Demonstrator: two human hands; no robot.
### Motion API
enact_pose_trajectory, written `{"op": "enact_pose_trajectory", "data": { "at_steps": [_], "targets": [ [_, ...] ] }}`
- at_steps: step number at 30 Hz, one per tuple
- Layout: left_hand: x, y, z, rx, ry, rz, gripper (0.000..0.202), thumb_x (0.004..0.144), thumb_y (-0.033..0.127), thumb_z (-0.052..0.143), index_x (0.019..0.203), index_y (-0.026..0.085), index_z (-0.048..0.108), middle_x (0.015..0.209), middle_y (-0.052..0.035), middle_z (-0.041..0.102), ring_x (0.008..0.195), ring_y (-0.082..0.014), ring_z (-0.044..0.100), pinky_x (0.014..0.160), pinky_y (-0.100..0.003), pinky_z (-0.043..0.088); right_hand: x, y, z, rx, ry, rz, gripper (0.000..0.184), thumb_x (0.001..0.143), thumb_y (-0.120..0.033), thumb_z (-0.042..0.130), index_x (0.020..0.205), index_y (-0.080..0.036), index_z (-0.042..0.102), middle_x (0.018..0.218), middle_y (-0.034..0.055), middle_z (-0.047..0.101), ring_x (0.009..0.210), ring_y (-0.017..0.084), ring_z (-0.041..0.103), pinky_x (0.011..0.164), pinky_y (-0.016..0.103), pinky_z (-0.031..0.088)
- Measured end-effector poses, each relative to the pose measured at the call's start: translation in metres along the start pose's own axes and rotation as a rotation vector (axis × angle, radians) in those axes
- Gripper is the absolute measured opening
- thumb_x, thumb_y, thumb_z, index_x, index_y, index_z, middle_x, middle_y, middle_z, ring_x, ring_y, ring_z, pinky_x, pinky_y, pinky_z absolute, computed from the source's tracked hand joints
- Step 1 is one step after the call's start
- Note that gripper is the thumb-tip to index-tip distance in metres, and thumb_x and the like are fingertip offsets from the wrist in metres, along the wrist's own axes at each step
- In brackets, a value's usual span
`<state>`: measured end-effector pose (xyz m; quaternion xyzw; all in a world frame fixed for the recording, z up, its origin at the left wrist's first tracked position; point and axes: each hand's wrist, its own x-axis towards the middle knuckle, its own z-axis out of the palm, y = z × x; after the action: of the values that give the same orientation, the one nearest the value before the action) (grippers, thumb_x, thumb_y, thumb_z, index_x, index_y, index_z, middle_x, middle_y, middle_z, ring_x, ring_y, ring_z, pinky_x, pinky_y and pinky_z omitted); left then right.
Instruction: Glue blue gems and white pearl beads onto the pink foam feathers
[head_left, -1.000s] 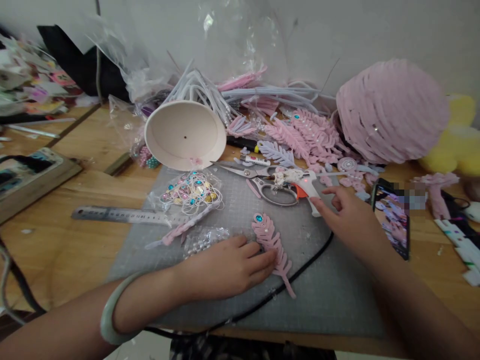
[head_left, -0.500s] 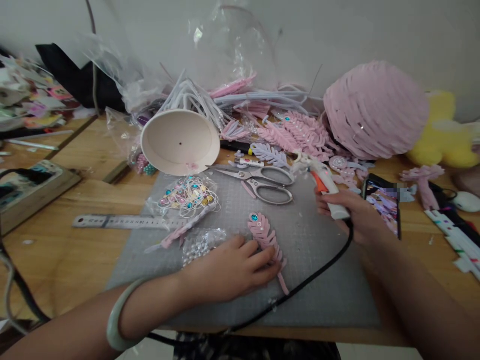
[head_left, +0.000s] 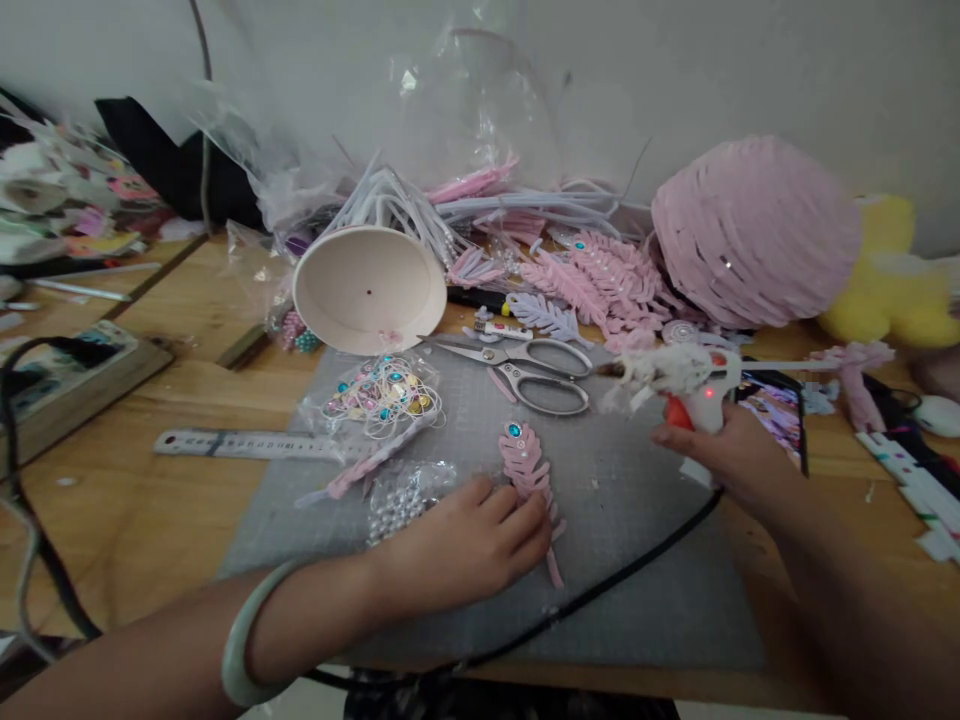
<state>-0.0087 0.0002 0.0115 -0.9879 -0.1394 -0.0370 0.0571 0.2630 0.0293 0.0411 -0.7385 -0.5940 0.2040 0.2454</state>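
My left hand (head_left: 480, 535), with a pale green bangle on the wrist, rests on the mat with its fingers curled onto a pink fuzzy feather (head_left: 525, 455). A blue gem sits at the feather's tip and its stem shows below my fingers; the fingertips are partly hidden. In my right hand (head_left: 739, 450) is a white hot glue gun (head_left: 709, 385) with a red trigger. Its nozzle points left, above the mat near the scissors (head_left: 540, 375). Beside my left hand lies a clear bag of silvery-white beads (head_left: 405, 500).
A grey cutting mat (head_left: 637, 610) covers the table's front, with the black cord (head_left: 630, 575) across it. Around it are a steel ruler (head_left: 240, 445), a bag of gems (head_left: 386, 395), a white bowl (head_left: 367, 290), a phone (head_left: 776, 405), and a large pink wrapped ball (head_left: 757, 230).
My right hand has turned the glue gun level, so its nozzle now points left and its glue stick shows behind. The feather has turned slightly more upright under my left hand.
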Motion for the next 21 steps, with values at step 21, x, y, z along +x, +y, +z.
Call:
{"op": "enact_pose_trajectory", "data": {
  "at_steps": [21],
  "targets": [
    [-0.002,0.006,0.003,-0.105,0.028,-0.009,0.023,0.094,0.027,0.044,0.099,0.016,0.064,0.111,-0.0076,0.059,0.081,-0.0187,0.054,0.057,-0.031,0.036,-0.035,0.008,0.022,-0.386,-0.013,-0.868,0.022,0.078,-0.014,0.043,0.068,-0.020,0.061,0.065,0.0102,0.063,0.065,0.026,0.059,0.056,0.038,0.048]
  ]
}}
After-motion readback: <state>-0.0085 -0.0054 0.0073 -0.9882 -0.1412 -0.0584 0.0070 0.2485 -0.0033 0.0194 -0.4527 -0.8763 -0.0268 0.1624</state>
